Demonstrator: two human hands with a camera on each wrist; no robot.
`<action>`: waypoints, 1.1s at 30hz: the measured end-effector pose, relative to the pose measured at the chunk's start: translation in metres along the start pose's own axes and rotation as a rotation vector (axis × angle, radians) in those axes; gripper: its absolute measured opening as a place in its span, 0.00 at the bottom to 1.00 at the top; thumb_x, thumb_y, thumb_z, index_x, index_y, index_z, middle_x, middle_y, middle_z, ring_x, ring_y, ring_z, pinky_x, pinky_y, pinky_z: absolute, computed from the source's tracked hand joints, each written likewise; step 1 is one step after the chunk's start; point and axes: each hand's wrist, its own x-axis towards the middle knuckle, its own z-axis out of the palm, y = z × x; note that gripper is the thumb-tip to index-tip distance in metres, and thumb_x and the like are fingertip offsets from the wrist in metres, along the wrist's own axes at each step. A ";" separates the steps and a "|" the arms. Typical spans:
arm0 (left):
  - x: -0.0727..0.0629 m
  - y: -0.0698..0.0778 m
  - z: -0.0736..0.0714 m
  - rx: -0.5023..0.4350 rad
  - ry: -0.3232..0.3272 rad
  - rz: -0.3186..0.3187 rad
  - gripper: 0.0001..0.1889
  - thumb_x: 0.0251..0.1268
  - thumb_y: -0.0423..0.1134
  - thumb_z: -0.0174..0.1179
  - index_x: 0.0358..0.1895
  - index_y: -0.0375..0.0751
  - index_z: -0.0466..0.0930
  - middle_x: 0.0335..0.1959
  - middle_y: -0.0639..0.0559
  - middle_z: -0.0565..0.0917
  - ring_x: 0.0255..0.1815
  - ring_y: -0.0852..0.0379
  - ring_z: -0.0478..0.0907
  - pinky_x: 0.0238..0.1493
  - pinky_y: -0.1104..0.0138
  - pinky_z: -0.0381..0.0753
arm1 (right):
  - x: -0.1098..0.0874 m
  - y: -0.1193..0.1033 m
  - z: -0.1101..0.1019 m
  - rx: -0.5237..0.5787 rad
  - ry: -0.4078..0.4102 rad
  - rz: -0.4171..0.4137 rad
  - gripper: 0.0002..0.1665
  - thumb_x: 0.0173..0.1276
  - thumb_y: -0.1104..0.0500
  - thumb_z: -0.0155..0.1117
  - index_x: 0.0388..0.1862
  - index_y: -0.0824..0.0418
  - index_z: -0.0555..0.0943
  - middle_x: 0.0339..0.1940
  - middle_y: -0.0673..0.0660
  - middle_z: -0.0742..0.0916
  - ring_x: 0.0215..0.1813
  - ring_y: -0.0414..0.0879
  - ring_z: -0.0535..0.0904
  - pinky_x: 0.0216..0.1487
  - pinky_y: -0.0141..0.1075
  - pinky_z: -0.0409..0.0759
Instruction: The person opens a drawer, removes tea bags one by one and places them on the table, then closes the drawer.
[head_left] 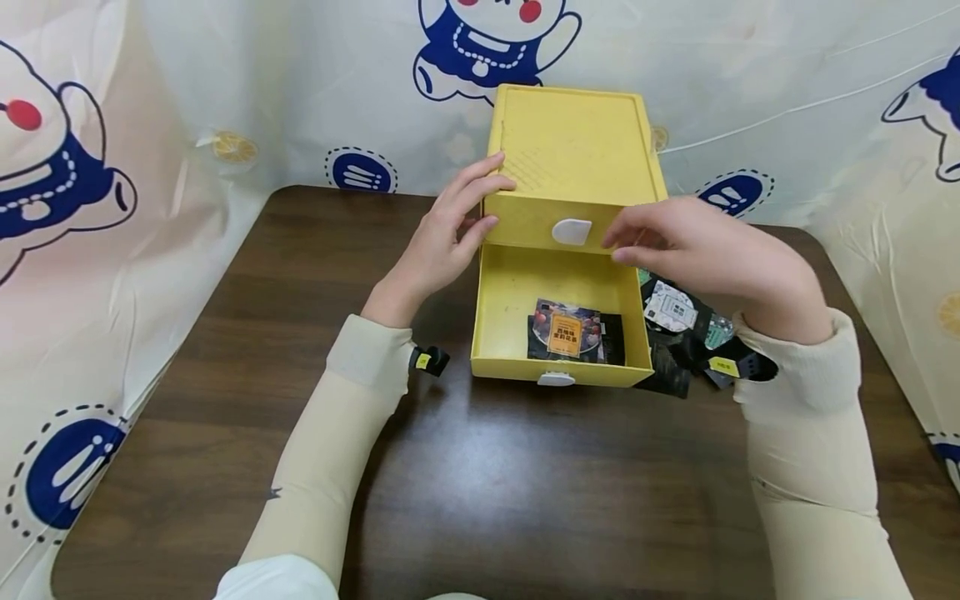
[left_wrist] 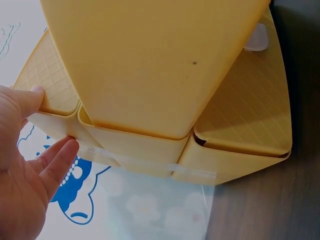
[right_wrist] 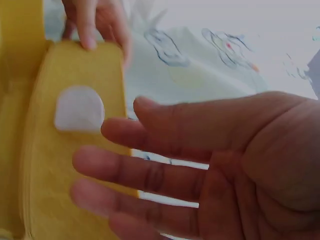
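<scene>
A yellow drawer box [head_left: 577, 137] stands at the back of the table with a middle drawer [head_left: 504, 292] pulled out; the left wrist view shows its side and a lower drawer [left_wrist: 250, 107] below. My left hand [head_left: 438, 237] holds the box's upper left corner, thumb at the front face and fingers over the top edge. Right of the upper drawer's white handle [head_left: 572, 232], my right hand [head_left: 697, 246] hovers by the front panel, fingers loosely bent with nothing in them. Inside the pulled-out drawer lies a tea packet [head_left: 566, 332] with an orange label, over a black packet [head_left: 613, 342].
Several black packets, one with a white label [head_left: 671, 307], lie on the dark wooden table [head_left: 540, 483] right of the box, partly behind my right hand. A printed curtain [head_left: 300, 100] hangs close behind the box and along both sides.
</scene>
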 end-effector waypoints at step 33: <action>0.000 0.002 -0.001 -0.019 -0.002 -0.001 0.20 0.73 0.34 0.55 0.66 0.47 0.74 0.79 0.59 0.60 0.78 0.67 0.56 0.58 0.63 0.82 | 0.095 -0.007 0.061 -0.095 -0.594 -0.120 0.07 0.73 0.69 0.50 0.41 0.63 0.78 0.32 0.54 0.76 0.33 0.46 0.71 0.37 0.35 0.70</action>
